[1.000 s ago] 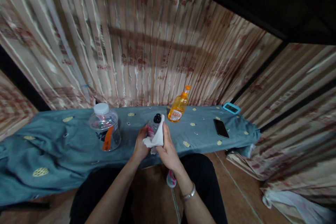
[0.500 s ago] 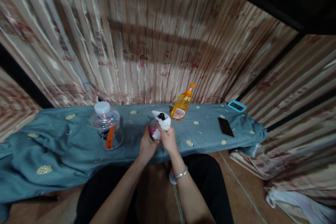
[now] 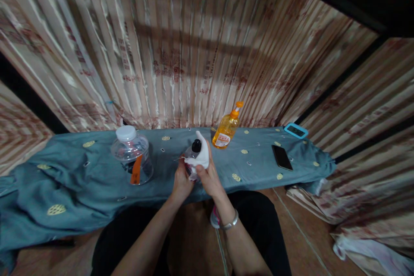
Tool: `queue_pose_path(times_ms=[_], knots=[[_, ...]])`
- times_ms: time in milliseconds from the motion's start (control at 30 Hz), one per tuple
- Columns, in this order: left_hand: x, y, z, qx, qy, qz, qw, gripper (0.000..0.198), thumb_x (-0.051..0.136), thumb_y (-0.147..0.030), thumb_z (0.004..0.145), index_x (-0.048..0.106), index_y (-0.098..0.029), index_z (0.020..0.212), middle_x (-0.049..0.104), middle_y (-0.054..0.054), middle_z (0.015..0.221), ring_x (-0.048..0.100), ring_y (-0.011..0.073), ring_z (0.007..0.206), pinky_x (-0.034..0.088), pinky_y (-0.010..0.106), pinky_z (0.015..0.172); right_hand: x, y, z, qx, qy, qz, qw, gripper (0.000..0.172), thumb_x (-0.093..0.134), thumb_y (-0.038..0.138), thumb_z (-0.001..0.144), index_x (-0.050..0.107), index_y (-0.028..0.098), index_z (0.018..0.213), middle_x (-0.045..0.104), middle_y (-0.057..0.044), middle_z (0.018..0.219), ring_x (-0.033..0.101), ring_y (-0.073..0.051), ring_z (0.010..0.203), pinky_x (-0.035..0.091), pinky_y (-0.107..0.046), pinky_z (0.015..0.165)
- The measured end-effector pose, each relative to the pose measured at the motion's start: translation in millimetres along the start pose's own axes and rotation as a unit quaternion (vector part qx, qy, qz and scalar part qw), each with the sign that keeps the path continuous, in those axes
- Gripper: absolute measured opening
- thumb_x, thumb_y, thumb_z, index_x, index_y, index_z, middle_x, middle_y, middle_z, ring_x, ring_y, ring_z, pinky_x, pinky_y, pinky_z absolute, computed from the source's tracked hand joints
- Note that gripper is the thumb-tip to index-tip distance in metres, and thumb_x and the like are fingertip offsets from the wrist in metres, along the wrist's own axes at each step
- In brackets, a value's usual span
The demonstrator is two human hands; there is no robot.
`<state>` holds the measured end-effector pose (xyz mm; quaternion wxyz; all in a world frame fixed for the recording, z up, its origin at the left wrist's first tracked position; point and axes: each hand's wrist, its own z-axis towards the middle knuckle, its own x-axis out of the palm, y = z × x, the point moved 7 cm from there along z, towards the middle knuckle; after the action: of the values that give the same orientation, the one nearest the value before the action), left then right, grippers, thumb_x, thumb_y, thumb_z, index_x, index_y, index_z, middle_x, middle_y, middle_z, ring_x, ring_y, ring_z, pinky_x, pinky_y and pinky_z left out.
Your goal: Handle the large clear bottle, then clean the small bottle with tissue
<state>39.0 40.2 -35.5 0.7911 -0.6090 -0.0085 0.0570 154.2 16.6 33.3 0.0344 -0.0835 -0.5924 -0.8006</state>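
Near the front edge of the cloth-covered surface, a clear bottle with a black cap (image 3: 196,145) stands between my two hands. My left hand (image 3: 182,182) is closed around its lower left side. In my right hand (image 3: 209,176) is a white tissue or cloth (image 3: 203,155), pressed against the bottle's right and front sides with the thumb on top. Much of the bottle's body is hidden by the white piece and my fingers. Just beyond my right hand, an orange pump bottle (image 3: 225,131) of yellow-orange liquid stands upright.
A large clear plastic jar (image 3: 142,161) with a white lid stands to the left. Toward the right lie a dark phone (image 3: 282,157) and a blue-framed device (image 3: 296,130). Blue-green patterned fabric (image 3: 97,181) covers the narrow surface, and a pleated curtain (image 3: 181,51) hangs behind it.
The white piece has shifted from over the bottle's top to its right and front sides, so the black cap shows more fully. My right hand has turned around the bottle.
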Motion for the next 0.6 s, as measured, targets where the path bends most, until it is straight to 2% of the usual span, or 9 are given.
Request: queue_pose_path(times_ms=[67, 133, 233, 300, 400, 500, 600], knots=[[0.2, 3.5, -0.3, -0.008, 0.007, 0.015, 1.0, 0.066, 0.079, -0.034, 0.067, 0.054, -0.018, 0.125, 0.07, 0.012, 0.12, 0.069, 0.0284, 0.107, 0.054, 0.043, 0.097, -3.8, -5.5, -1.5, 0.022, -0.003, 0.038, 0.999, 0.083, 0.051, 0.088, 0.075, 0.072, 0.024, 0.123, 0.074, -0.01, 0.126, 0.056, -0.034, 0.135, 0.041, -0.049, 0.116], [0.0, 7.4, -0.4, -0.023, 0.007, 0.027, 0.999, 0.076, 0.083, -0.034, 0.064, 0.049, -0.018, 0.13, 0.07, 0.012, 0.119, 0.069, 0.0293, 0.108, 0.053, 0.047, 0.099, -8.4, -7.3, -2.2, 0.039, -0.015, 0.069, 0.997, 0.093, 0.028, 0.094, 0.078, 0.074, 0.023, 0.117, 0.079, -0.011, 0.114, 0.065, -0.033, 0.126, 0.048, -0.049, 0.109], [0.7, 7.0, 0.0, -0.023, 0.003, 0.026, 0.999, 0.08, 0.084, -0.033, 0.063, 0.048, -0.019, 0.132, 0.069, 0.012, 0.123, 0.068, 0.0297, 0.112, 0.051, 0.049, 0.102, -13.2, -2.8, 0.0, 0.05, -0.031, 0.09, 0.994, 0.103, 0.016, 0.096, 0.076, 0.076, 0.021, 0.113, 0.081, -0.012, 0.105, 0.069, -0.032, 0.12, 0.053, -0.048, 0.103], [1.6, 3.8, 0.5, -0.015, 0.003, 0.024, 1.0, 0.076, 0.083, -0.032, 0.064, 0.049, -0.019, 0.131, 0.069, 0.012, 0.123, 0.068, 0.0296, 0.113, 0.051, 0.049, 0.103, -14.4, 1.3, 2.7, 0.053, -0.035, 0.09, 0.994, 0.102, 0.013, 0.094, 0.079, 0.076, 0.02, 0.112, 0.081, -0.013, 0.103, 0.07, -0.032, 0.116, 0.054, -0.048, 0.101], [1.4, 1.1, 0.4, -0.011, -0.006, 0.031, 0.999, 0.073, 0.08, -0.03, 0.064, 0.05, -0.018, 0.129, 0.069, 0.013, 0.125, 0.067, 0.0304, 0.115, 0.05, 0.049, 0.104, -14.6, 5.4, 6.5, 0.049, -0.038, 0.064, 0.996, 0.084, 0.027, 0.084, 0.088, 0.074, 0.02, 0.116, 0.079, -0.011, 0.111, 0.069, -0.03, 0.118, 0.052, -0.045, 0.103], [3.4, 2.2, -0.9, -0.006, 0.004, 0.035, 0.999, 0.062, 0.074, -0.027, 0.066, 0.053, -0.017, 0.123, 0.07, 0.014, 0.122, 0.067, 0.0308, 0.114, 0.052, 0.047, 0.101, -9.9, 8.9, 11.2, 0.028, -0.035, -0.002, 0.999, 0.055, 0.066, 0.06, 0.083, 0.069, 0.024, 0.124, 0.074, -0.007, 0.124, 0.063, -0.028, 0.123, 0.045, -0.04, 0.108], [3.8, 3.4, -2.1, -0.003, 0.009, 0.05, 0.999, 0.057, 0.07, -0.026, 0.067, 0.053, -0.016, 0.121, 0.072, 0.013, 0.113, 0.07, 0.0297, 0.107, 0.057, 0.043, 0.092, -2.4, 12.2, 19.6, 0.005, -0.04, -0.084, 0.996, 0.052, 0.08, 0.036, 0.075, 0.068, 0.024, 0.124, 0.073, -0.005, 0.115, 0.063, -0.028, 0.112, 0.043, -0.04, 0.105]])
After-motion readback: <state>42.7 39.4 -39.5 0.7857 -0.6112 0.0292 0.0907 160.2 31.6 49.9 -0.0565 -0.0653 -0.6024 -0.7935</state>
